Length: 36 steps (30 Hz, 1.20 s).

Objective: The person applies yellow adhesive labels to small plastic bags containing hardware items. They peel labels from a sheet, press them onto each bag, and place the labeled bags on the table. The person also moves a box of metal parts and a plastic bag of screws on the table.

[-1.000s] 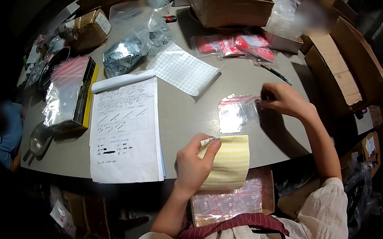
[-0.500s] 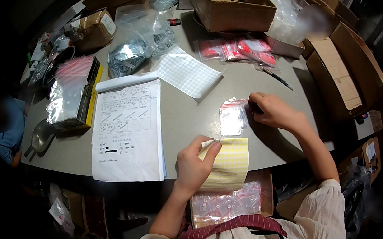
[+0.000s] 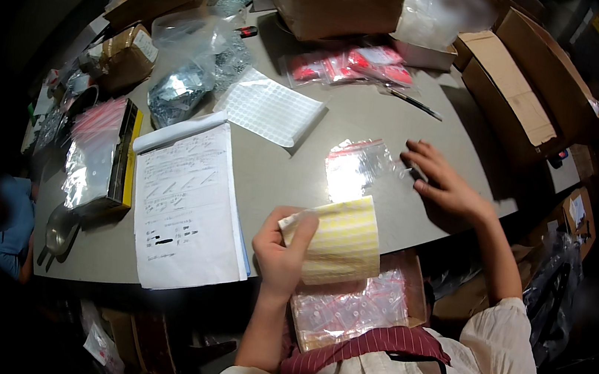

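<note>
Pinched between thumb and fingers of my left hand (image 3: 281,250) is a curling sheet of yellow stickers (image 3: 344,241), held over the table's front edge. Beyond it, a small stack of clear zip bags (image 3: 349,178) with red strips lies on the table, glare hiding part of it. My right hand (image 3: 450,187) rests over the table to the right of the bags, fingers spread. Its fingertips are close to the clear plastic at the stack's right side; whether they touch it I cannot tell. Below the sticker sheet, a box of filled small bags (image 3: 352,309) sits against my body.
A handwritten notepad (image 3: 188,211) lies left, beside a box of empty zip bags (image 3: 98,155). Farther back are a white sticker sheet (image 3: 272,107), bags of metal parts (image 3: 180,94), red-filled packets (image 3: 352,65), a pen (image 3: 414,104) and cardboard boxes (image 3: 333,4). A person (image 3: 10,219) is at far left.
My right hand has opened from a closed grip beside the bags, its fingers now spread. The sticker sheet is tilted slightly differently in my left hand. The whole view has shifted a little.
</note>
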Tool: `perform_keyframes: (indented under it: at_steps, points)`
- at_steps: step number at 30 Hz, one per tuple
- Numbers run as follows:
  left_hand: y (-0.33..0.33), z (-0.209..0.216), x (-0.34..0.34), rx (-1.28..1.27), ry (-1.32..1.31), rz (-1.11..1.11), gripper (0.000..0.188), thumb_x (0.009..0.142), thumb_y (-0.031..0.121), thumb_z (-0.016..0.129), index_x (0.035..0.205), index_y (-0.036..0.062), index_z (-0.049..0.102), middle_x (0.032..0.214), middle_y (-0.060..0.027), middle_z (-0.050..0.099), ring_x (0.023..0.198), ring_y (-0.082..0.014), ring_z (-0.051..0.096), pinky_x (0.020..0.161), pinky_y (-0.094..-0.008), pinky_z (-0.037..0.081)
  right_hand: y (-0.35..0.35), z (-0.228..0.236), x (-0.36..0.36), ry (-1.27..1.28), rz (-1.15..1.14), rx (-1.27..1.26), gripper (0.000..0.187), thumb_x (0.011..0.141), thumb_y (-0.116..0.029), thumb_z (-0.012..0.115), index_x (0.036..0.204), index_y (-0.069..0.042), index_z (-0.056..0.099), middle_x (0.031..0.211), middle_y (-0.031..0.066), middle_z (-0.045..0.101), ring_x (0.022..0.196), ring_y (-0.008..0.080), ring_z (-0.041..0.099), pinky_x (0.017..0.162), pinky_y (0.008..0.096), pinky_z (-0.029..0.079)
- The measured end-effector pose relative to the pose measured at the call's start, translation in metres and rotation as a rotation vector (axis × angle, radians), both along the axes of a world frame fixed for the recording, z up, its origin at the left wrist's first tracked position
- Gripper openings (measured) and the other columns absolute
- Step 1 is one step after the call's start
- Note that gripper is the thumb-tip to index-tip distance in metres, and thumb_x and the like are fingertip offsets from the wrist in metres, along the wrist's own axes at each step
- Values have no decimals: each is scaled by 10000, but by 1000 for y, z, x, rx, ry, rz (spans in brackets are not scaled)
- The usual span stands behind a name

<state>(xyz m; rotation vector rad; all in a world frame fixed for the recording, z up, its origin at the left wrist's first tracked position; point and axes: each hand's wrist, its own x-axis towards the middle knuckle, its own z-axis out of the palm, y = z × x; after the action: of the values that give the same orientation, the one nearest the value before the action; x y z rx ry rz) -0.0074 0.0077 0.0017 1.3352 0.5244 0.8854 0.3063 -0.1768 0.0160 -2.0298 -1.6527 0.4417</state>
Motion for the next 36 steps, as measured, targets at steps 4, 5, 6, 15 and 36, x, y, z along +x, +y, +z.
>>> perform_keyframes:
  at_steps: [4, 5, 6, 15, 36]
  points:
    - [3, -2, -4, -191, -184, -61, 139, 942, 97, 730, 999, -13, 665, 907, -19, 670, 830, -84, 590, 774, -233, 464, -30, 10, -70, 269, 279, 67, 523, 1006, -213, 644, 1492, -58, 524, 1616, 196, 411, 1525, 401, 311, 1265, 510, 194]
    - [5, -3, -4, -218, -217, -77, 139, 941, 94, 726, 1006, -13, 664, 910, -21, 669, 836, -85, 590, 784, -232, 460, -34, 16, -85, 313, 378, 63, 509, 997, -191, 663, 1472, -48, 546, 1592, 194, 448, 1500, 396, 357, 1256, 504, 227]
    - [6, -6, -3, -239, -248, -91, 146, 939, 93, 717, 1022, -13, 660, 918, -28, 666, 848, -89, 588, 803, -234, 452, -36, 23, -100, 434, 398, 79, 469, 983, -161, 684, 1424, -34, 589, 1531, 196, 513, 1451, 382, 429, 1228, 486, 288]
    - [-3, 5, 1, 35, 22, -239, 133, 951, 88, 717, 1009, -31, 701, 889, -21, 689, 827, -77, 609, 744, -247, 482, 9, 51, -110, 319, 3, 403, 293, 938, -175, 750, 1156, 5, 672, 1062, 133, 716, 1010, 255, 694, 890, 364, 555]
    - [-6, 0, 5, 455, 241, 8, 142, 971, 140, 707, 902, 15, 704, 707, -100, 689, 614, -161, 670, 587, -300, 505, 55, 27, -145, -366, 186, 353, 437, 656, -47, 737, 1070, -16, 601, 927, 147, 599, 879, 354, 624, 787, 450, 530]
